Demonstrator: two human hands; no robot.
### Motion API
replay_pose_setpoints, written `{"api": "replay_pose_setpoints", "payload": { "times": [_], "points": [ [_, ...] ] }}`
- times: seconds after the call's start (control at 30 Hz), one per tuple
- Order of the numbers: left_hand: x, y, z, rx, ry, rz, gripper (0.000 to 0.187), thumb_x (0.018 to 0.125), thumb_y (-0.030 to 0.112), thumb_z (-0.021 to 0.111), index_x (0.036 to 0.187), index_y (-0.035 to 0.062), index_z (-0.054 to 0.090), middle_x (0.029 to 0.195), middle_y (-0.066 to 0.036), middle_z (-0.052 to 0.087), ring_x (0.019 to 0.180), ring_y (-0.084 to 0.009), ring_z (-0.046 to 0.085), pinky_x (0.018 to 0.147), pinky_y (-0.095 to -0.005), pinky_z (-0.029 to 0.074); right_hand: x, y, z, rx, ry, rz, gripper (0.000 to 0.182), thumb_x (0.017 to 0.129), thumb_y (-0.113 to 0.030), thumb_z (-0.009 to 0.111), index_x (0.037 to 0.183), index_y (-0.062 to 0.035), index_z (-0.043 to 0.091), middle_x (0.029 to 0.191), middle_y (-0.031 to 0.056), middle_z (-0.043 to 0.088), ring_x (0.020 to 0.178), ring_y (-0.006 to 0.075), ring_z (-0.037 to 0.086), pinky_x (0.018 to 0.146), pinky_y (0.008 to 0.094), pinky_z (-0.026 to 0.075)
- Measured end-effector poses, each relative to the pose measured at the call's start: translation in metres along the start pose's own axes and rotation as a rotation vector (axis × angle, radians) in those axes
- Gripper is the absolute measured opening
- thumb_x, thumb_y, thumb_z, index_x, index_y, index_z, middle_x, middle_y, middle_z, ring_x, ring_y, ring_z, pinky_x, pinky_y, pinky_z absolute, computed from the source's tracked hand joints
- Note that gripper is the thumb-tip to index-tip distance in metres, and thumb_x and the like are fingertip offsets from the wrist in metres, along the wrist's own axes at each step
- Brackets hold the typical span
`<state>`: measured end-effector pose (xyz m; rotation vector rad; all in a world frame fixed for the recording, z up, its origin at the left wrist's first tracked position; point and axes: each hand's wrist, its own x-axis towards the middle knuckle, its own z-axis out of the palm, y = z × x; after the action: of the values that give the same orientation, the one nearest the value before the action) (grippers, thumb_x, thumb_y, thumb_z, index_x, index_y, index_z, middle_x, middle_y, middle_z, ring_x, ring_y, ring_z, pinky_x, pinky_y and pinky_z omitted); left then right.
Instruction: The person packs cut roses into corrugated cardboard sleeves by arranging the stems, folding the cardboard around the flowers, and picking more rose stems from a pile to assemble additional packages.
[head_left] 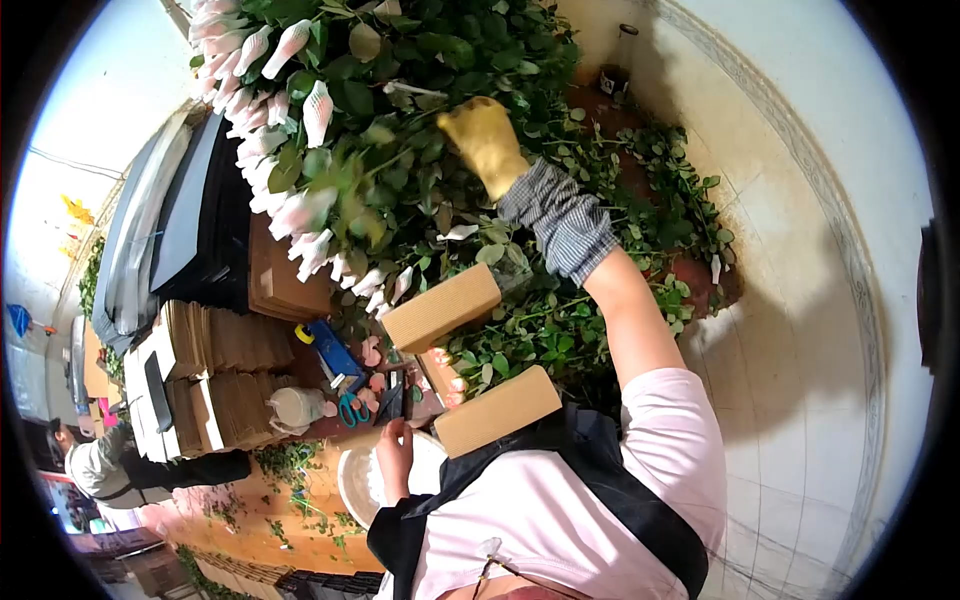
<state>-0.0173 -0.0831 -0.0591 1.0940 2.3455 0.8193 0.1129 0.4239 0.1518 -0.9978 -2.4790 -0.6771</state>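
My right hand [485,145], in a yellow glove with a striped cuff, is closed over the leafy stems. A blurred pale pink rose [300,212] lies at the far end of a stem that runs toward the glove. Many more roses in white net sleeves [317,113] are heaped at the upper left. My bare left hand [395,455] is low, beside a white bucket [358,485], with its fingers curled together; what they hold, if anything, is too small to tell.
Two cardboard pieces [442,308] [498,411] stand close before my body. Left of them are blue-handled scissors [352,408], a blue tool [333,352], a white mug [297,408] and stacked cardboard [235,410]. Another person [100,465] is at the far left.
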Motion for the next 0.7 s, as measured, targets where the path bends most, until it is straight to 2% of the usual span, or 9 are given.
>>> {"api": "replay_pose_setpoints", "payload": {
  "times": [0.17, 0.2, 0.27, 0.33, 0.4, 0.43, 0.53, 0.63, 0.7],
  "points": [
    [-0.003, -0.014, -0.004, 0.017, 0.076, 0.009, 0.022, 0.092, 0.017, 0.062, 0.105, -0.0006, 0.067, 0.091, -0.018, 0.071, 0.086, -0.0370, 0.068, 0.076, -0.0433, 0.052, 0.041, -0.046, -0.010, 0.808, -0.159, 0.518, 0.016, 0.087, -0.014, 0.060, 0.083, -0.0081, 0.074, 0.079, 0.0120, 0.071, 0.067, 0.0244, 0.067, 0.063, 0.0371, 0.054],
    [-0.006, -0.013, -0.005, 0.029, 0.034, -0.004, 0.022, 0.092, 0.017, 0.062, 0.105, -0.0004, 0.067, 0.091, -0.018, 0.071, 0.086, -0.0369, 0.068, 0.076, -0.0434, 0.053, 0.055, -0.059, -0.018, 0.831, -0.109, 0.472, 0.019, 0.087, -0.015, 0.059, 0.080, -0.0061, 0.074, 0.079, 0.0134, 0.072, 0.063, 0.0243, 0.067, 0.061, 0.0380, 0.054],
    [-0.012, -0.014, -0.007, 0.057, -0.025, -0.026, 0.022, 0.092, 0.017, 0.062, 0.105, 0.0007, 0.068, 0.091, -0.019, 0.071, 0.086, -0.0363, 0.069, 0.076, -0.0436, 0.053, 0.068, -0.071, -0.027, 0.438, 0.485, -0.009, 0.025, 0.089, -0.013, 0.057, 0.071, 0.0000, 0.069, 0.071, 0.0131, 0.069, 0.060, 0.0227, 0.064, 0.061, 0.0404, 0.052],
    [-0.014, -0.023, -0.001, 0.061, -0.031, -0.030, 0.022, 0.091, 0.017, 0.062, 0.105, 0.0008, 0.068, 0.091, -0.019, 0.071, 0.086, -0.0364, 0.069, 0.075, -0.0433, 0.053, 0.078, -0.072, -0.030, 0.426, 0.604, -0.086, 0.028, 0.092, -0.013, 0.055, 0.072, 0.0011, 0.068, 0.071, 0.0132, 0.067, 0.062, 0.0233, 0.064, 0.062, 0.0408, 0.052],
    [-0.014, -0.038, 0.009, 0.049, -0.030, -0.011, 0.021, 0.091, 0.016, 0.063, 0.104, 0.0007, 0.068, 0.089, -0.019, 0.071, 0.084, -0.0363, 0.069, 0.074, -0.0426, 0.053, 0.086, -0.070, -0.009, 1.220, -0.173, 0.354, 0.020, 0.095, -0.012, 0.052, 0.089, -0.0030, 0.070, 0.079, 0.0132, 0.068, 0.073, 0.0259, 0.065, 0.067, 0.0394, 0.052],
    [-0.015, -0.034, 0.006, 0.046, -0.024, -0.019, 0.021, 0.091, 0.016, 0.063, 0.104, 0.0007, 0.068, 0.089, -0.019, 0.071, 0.084, -0.0363, 0.069, 0.074, -0.0426, 0.053, 0.080, -0.075, 0.003, 1.224, -0.178, 0.345, 0.020, 0.095, -0.012, 0.052, 0.089, -0.0030, 0.070, 0.079, 0.0132, 0.068, 0.073, 0.0259, 0.065, 0.067, 0.0394, 0.052],
    [-0.013, -0.023, 0.006, 0.014, 0.043, -0.025, 0.022, 0.091, 0.017, 0.065, 0.104, 0.0004, 0.068, 0.088, -0.019, 0.071, 0.084, -0.0365, 0.069, 0.074, -0.0427, 0.053, 0.063, -0.069, 0.017, 0.176, 0.174, -0.293, 0.024, 0.100, -0.022, 0.051, 0.105, -0.0033, 0.065, 0.068, 0.0088, 0.064, 0.061, 0.0233, 0.061, 0.060, 0.0375, 0.052],
    [-0.008, -0.022, 0.007, -0.002, 0.068, 0.017, 0.022, 0.091, 0.017, 0.065, 0.105, 0.0003, 0.069, 0.088, -0.018, 0.071, 0.086, -0.0358, 0.069, 0.075, -0.0418, 0.053, 0.050, -0.059, -0.061, 0.524, -0.248, -0.046, 0.021, 0.097, -0.019, 0.053, 0.110, -0.0073, 0.065, 0.068, 0.0072, 0.065, 0.063, 0.0225, 0.064, 0.056, 0.0354, 0.051],
    [0.003, -0.009, 0.000, -0.112, 0.100, -0.042, 0.020, 0.095, 0.017, 0.062, 0.103, -0.0003, 0.068, 0.087, -0.018, 0.070, 0.086, -0.0291, 0.070, 0.077, -0.0366, 0.053, 0.036, -0.067, -0.079, 0.231, -0.088, -0.404, 0.025, 0.093, -0.014, 0.053, 0.116, -0.0094, 0.064, 0.067, 0.0045, 0.066, 0.064, 0.0206, 0.065, 0.053, 0.0332, 0.050]
  ]
}}
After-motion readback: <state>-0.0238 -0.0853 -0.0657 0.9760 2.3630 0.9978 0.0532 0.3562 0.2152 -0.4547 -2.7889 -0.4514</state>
